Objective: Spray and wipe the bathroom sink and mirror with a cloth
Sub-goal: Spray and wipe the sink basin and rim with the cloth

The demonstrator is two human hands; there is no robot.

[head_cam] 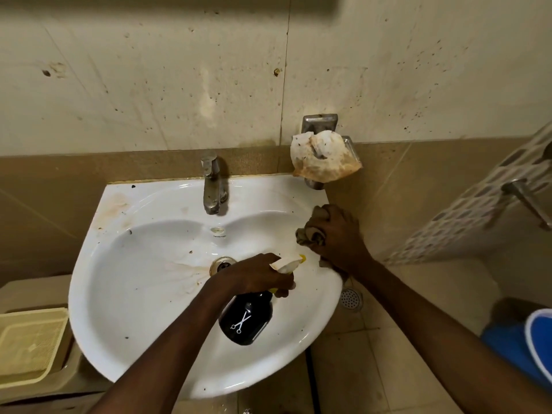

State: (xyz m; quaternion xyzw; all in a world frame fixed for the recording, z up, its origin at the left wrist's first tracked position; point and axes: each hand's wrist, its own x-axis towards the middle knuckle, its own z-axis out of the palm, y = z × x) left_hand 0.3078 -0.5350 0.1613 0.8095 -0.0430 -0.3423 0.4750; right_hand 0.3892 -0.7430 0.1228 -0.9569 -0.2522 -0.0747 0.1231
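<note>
A white wall-hung sink (143, 309) fills the middle of the head view, stained brown around its drain (222, 264) and on its left rim. My left hand (263, 274) grips a black spray bottle (248, 319) with a white and yellow trigger head, held over the basin's right side with the nozzle toward the right rim. My right hand (337, 237) presses a bunched brown cloth (310, 234) against the sink's right rim. A metal tap (212, 186) stands at the back of the sink. No mirror shows in this view.
A stained rag (322, 158) hangs on a metal holder on the wall at the sink's back right. A yellow plastic tray (30, 345) rests at lower left. A blue bucket (534, 345) stands at lower right, and a floor drain (351, 298) lies beside the sink.
</note>
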